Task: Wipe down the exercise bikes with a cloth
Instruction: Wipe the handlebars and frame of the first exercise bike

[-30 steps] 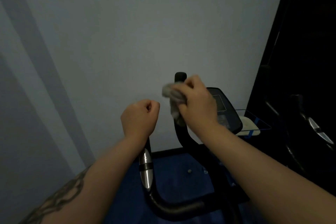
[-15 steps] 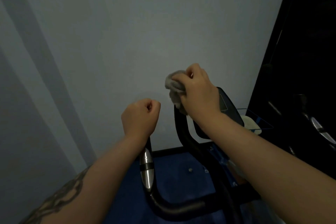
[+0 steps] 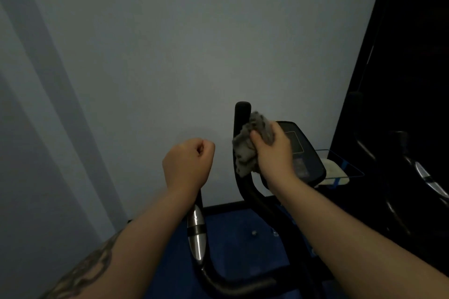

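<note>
Cloth (image 3: 252, 143) sits center-right of frame, bunched in your R hand (image 3: 273, 153), which grips it vs. the bike's (image 3: 257, 201) upright R bar, below its black tip. Your L hand (image 3: 188, 164) is fisted at center, apparently round the L bar top. Console (image 3: 306, 153) is just right of R hand.

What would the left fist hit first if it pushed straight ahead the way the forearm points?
Probably nothing near: past the left hand the picture shows only the grey wall. The upright handlebar stands off to its right, out of that line, though depth is hard to judge.
</note>
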A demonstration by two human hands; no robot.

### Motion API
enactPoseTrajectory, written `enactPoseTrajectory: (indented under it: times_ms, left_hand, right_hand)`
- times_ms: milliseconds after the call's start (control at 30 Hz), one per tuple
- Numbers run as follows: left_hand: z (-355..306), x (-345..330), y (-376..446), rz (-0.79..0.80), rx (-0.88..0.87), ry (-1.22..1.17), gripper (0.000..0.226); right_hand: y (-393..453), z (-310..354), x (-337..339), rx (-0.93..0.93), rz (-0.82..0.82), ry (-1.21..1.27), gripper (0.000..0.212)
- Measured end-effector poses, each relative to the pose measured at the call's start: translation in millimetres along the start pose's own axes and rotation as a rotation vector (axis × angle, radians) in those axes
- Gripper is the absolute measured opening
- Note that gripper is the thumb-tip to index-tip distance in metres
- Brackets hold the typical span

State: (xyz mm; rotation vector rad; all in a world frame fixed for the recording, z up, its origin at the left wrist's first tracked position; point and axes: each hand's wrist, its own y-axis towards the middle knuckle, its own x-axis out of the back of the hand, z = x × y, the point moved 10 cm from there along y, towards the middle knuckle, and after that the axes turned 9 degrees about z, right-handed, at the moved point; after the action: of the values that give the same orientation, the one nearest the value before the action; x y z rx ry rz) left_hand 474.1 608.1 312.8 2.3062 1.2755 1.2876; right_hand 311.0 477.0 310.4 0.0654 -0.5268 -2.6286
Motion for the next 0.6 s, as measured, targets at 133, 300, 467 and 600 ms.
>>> enactPoseTrajectory:
  times_ms: [133,300,467,600]
  left_hand:
    - [0,1,0,-0.015,-0.002,0.005,0.042]
    - [2,1,0,-0.005,0.01,0.005,0.042]
    - [1,2,0,-0.023,0.001,0.014,0.041]
    - [1,1,0,-0.021,0.006,0.029,0.041]
  right_hand:
    - [23,30,9,0.096,-0.057,0.072,0.008]
    - [-15,5,-10,0.06,-0.019,-0.055,0.011]
    - [-7,23,1,0.187,-0.082,-0.204,0.01]
    - [-17,18,-15,0.202,0.045,-0.547,0.017]
